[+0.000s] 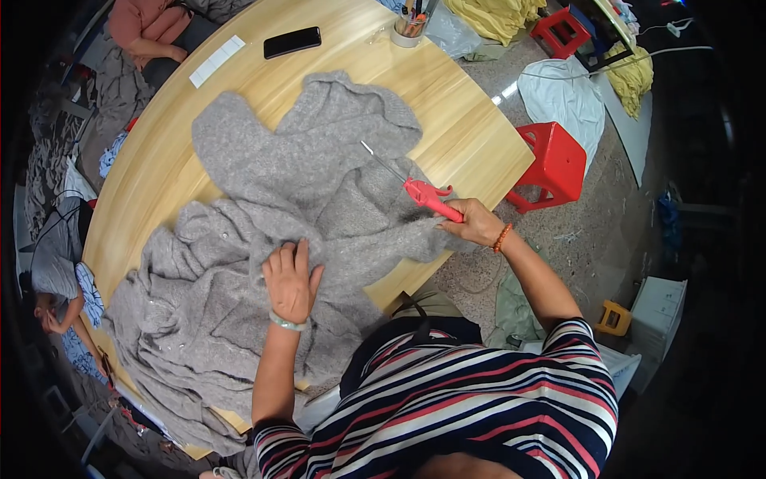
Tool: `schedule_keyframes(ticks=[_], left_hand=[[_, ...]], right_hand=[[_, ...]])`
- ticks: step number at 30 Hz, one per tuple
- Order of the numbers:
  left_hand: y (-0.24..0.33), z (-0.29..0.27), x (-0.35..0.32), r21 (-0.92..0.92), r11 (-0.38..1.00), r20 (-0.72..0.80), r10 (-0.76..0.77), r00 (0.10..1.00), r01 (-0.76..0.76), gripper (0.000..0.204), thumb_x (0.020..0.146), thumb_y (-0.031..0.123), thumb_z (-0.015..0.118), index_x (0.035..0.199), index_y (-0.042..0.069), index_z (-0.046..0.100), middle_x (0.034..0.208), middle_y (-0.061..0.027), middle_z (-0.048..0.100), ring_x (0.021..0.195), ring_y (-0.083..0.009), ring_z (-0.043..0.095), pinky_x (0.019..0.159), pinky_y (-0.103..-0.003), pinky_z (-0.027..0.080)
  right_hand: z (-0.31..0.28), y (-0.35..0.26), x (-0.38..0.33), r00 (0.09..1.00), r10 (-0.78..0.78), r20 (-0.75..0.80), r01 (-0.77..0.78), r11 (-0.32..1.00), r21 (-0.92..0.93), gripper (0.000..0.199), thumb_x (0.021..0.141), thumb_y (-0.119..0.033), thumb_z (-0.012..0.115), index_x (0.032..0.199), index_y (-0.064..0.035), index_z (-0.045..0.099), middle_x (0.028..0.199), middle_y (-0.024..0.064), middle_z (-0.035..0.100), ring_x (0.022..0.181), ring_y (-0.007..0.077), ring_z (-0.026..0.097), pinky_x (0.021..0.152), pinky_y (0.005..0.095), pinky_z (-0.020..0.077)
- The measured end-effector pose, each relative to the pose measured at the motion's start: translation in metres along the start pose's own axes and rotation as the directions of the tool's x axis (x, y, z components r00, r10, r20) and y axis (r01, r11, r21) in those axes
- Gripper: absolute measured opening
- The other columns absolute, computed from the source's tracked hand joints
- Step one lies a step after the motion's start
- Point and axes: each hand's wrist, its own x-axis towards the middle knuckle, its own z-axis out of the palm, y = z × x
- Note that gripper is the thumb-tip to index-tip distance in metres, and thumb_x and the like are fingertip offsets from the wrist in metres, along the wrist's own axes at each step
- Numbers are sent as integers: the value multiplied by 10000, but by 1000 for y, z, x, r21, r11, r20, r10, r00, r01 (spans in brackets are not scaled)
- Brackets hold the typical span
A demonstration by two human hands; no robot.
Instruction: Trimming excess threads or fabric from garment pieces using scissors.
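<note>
A fuzzy grey knit garment (271, 168) lies bunched and folded over the wooden table, with its heap hanging past the near left edge. My left hand (289, 281) rests palm down on the knit, its fingers stretched out and holding nothing. In my right hand (479, 224), at the garment's right side, is a red air blow gun (428, 195) with a thin metal nozzle. My fingers wrap round its handle, and the nozzle points away to the upper left, over the knit. Whether the tip touches the cloth I cannot tell.
On the wooden table (471, 104) lie a black phone (292, 42) and a white paper strip (217, 61); a pen cup (409, 29) stands at the far edge. A red stool (550, 166) is right of the table. Other people sit along the left side.
</note>
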Motion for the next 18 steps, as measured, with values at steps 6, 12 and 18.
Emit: schedule_keyframes(ticks=[6,12,18], left_hand=[[-33,39,-7,146,978,13,146,989,-147,553,805,60,609,1351,116,541,1069,-151,576,903,-332,594,756,-421,482],[-65,46,1,68,953,-121,-285,951,295,585,799,14,566,1372,126,531,1129,-166,580,911,-319,582,789,-444,467],[28,46,-11,-47,991,-110,119,987,-125,577,841,146,660,1395,97,504,1346,-184,500,1232,-381,461,1018,-504,346]], right_hand=[[-2,21,-4,976,-20,-216,-24,980,-200,174,840,-170,704,910,-25,640,809,171,624,724,335,613,685,398,499],[14,67,-3,968,-29,-250,-110,846,-521,198,863,-205,654,950,-33,607,890,166,641,809,360,645,733,449,514],[10,46,-27,865,-227,-447,-176,697,-695,188,867,-117,603,1034,-32,583,1045,181,640,811,388,647,711,454,523]])
